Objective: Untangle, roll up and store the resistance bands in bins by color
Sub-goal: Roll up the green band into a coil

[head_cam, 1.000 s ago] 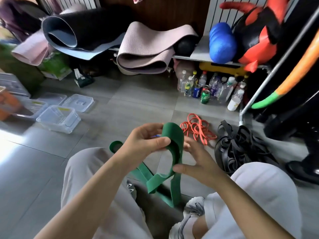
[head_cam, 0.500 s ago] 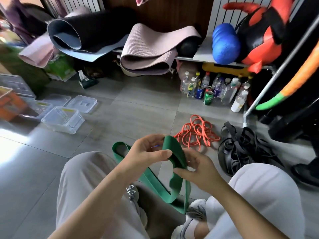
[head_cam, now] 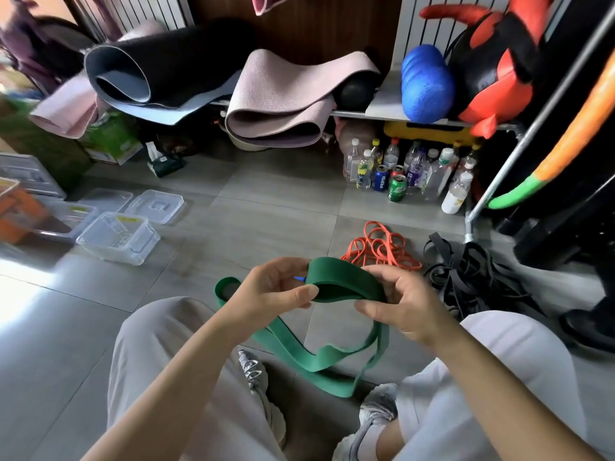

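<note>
I hold a wide green resistance band (head_cam: pixel 339 281) between both hands above my knees. My left hand (head_cam: pixel 273 289) pinches its curved upper end between thumb and fingers. My right hand (head_cam: pixel 402 304) grips the same loop from the right side. The rest of the green band hangs down in loose folds to the floor between my feet, and one end loops behind my left wrist. A tangle of thin orange bands (head_cam: pixel 382 247) lies on the floor just beyond my hands. A pile of black bands (head_cam: pixel 472 277) lies to its right.
Clear plastic bins (head_cam: pixel 118 239) and lids (head_cam: pixel 154 206) stand on the tiled floor at left, beside an orange box (head_cam: pixel 16 214). Bottles and cans (head_cam: pixel 396 176) crowd under a shelf holding rolled mats (head_cam: pixel 283 101) and a blue roller (head_cam: pixel 426 84). A metal rack leg (head_cam: pixel 472 217) stands at right.
The band's top loop has turned from upright to lying flatter across my hands. My right hand has moved up onto the loop, and the hanging part has spread lower and wider.
</note>
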A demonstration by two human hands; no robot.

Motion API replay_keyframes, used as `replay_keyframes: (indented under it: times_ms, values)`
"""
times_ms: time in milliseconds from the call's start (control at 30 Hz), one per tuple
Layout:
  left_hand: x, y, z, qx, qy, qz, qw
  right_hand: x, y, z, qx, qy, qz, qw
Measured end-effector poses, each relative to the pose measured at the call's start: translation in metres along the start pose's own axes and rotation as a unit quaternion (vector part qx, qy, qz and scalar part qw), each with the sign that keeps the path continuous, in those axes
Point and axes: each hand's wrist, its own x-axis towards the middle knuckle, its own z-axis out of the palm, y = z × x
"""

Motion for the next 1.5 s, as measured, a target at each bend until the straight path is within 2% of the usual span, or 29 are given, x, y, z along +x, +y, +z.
replay_keyframes:
  times_ms: [67,100,133,200,267,333,367,400,467,533,667,767,867,933,1000,1100,1167,1233,1267,1333,1400,1433,1467,1500]
  values:
    - [0.001,0.004,0.002,0.097,0.001,-0.001,0.995,0.001,-0.005,-0.006,-0.051,-0.02,0.008,0.998]
    - [0.001,0.011,0.003,0.203,0.005,-0.003,0.979,0.002,-0.006,-0.008,-0.109,-0.025,0.014,0.994]
    - [0.001,0.019,0.005,0.334,0.012,0.001,0.942,0.002,-0.01,-0.008,-0.169,-0.031,0.02,0.985]
    - [-0.001,0.036,0.016,0.539,0.009,0.062,0.84,0.005,-0.013,-0.006,-0.296,-0.051,0.017,0.954]
    - [0.002,0.046,0.031,0.623,-0.024,0.072,0.779,0.008,-0.018,0.001,-0.384,-0.078,-0.004,0.92]
    - [0.011,0.042,0.04,0.679,-0.06,0.028,0.732,0.009,-0.02,0.006,-0.354,-0.075,-0.001,0.932]
    - [0.014,0.037,0.043,0.677,-0.065,0.013,0.733,0.009,-0.021,0.005,-0.307,-0.065,0.01,0.949]
    - [0.015,0.03,0.043,0.649,-0.062,0.009,0.758,0.008,-0.021,0.002,-0.266,-0.051,0.018,0.963]
    - [0.013,0.02,0.042,0.538,-0.045,0.021,0.841,0.006,-0.019,-0.003,-0.211,-0.032,0.022,0.977]
    - [0.011,0.015,0.04,0.432,-0.023,0.025,0.901,0.002,-0.016,-0.006,-0.146,-0.033,0.011,0.989]
    - [0.007,0.016,0.035,0.328,0.029,0.009,0.944,-0.004,-0.011,-0.006,-0.059,-0.019,0.0,0.998]
    - [0.002,0.022,0.03,0.192,0.034,0.008,0.981,-0.004,-0.004,-0.002,-0.061,0.001,-0.015,0.998]
    - [0.003,0.017,0.027,-0.018,0.021,0.018,0.999,-0.006,0.005,0.011,-0.045,0.001,-0.041,0.998]
    - [0.005,0.011,0.027,-0.155,0.011,0.013,0.988,-0.007,0.01,0.021,-0.015,0.007,-0.062,0.998]
    - [0.005,0.005,0.029,-0.231,-0.018,0.006,0.973,-0.006,0.012,0.027,0.042,0.021,-0.07,0.996]
    - [0.002,-0.001,0.033,-0.272,-0.04,0.006,0.961,-0.004,0.01,0.026,0.077,0.035,-0.062,0.994]
    - [0.001,-0.001,0.03,-0.201,-0.02,-0.007,0.979,-0.004,0.006,0.023,0.045,0.033,-0.05,0.997]
    - [0.0,0.01,0.023,0.029,0.009,0.001,1.0,-0.003,0.003,0.017,-0.047,0.032,-0.029,0.998]
    - [-0.001,0.019,0.02,0.175,0.023,0.013,0.984,-0.003,0.001,0.014,-0.113,0.021,-0.02,0.993]
    - [0.0,0.035,0.02,0.439,0.0,0.042,0.898,-0.001,-0.003,0.012,-0.254,-0.013,-0.026,0.967]
    - [0.005,0.043,0.03,0.611,-0.058,0.052,0.788,0.002,-0.012,0.015,-0.338,-0.034,-0.03,0.94]
    - [0.008,0.042,0.035,0.664,-0.075,0.049,0.742,0.003,-0.017,0.016,-0.353,-0.039,-0.027,0.935]
    - [0.011,0.04,0.039,0.692,-0.076,0.048,0.716,0.004,-0.02,0.016,-0.363,-0.042,-0.028,0.931]
    - [0.013,0.039,0.041,0.695,-0.07,0.046,0.714,0.005,-0.023,0.015,-0.371,-0.041,-0.029,0.927]
